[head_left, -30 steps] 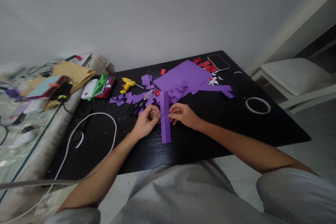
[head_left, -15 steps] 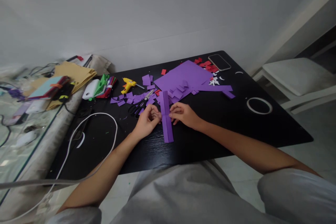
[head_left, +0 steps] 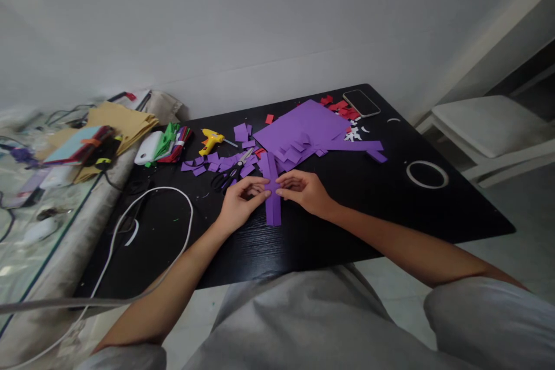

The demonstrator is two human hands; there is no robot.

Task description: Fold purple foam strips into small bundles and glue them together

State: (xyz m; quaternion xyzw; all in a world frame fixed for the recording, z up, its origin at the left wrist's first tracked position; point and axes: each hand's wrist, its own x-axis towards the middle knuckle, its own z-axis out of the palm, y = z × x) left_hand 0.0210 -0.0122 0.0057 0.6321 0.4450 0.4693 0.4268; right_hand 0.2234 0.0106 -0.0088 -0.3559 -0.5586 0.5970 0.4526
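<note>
A purple paper strip (head_left: 273,208) with lengthwise creases is held between my two hands, just above the black table. My left hand (head_left: 243,199) pinches its left edge between thumb and fingers. On the opposite edge, my right hand (head_left: 306,192) grips it the same way. Black-handled scissors (head_left: 234,172) lie just beyond my left hand, among small cut purple paper pieces (head_left: 214,162). Behind the strip rests a large purple paper sheet (head_left: 303,121), with more purple scraps on its near part.
A yellow glue gun (head_left: 211,140) lies at the back left. A white cable (head_left: 191,214) loops over the table (head_left: 347,208) on the left. A phone (head_left: 361,103), red paper scraps (head_left: 338,107) and a white ring (head_left: 427,174) are to the right. A white chair (head_left: 477,121) stands beyond.
The strip's near end has lifted and tilted away from me, so it looks shorter. My fingers have closed in along both of its edges.
</note>
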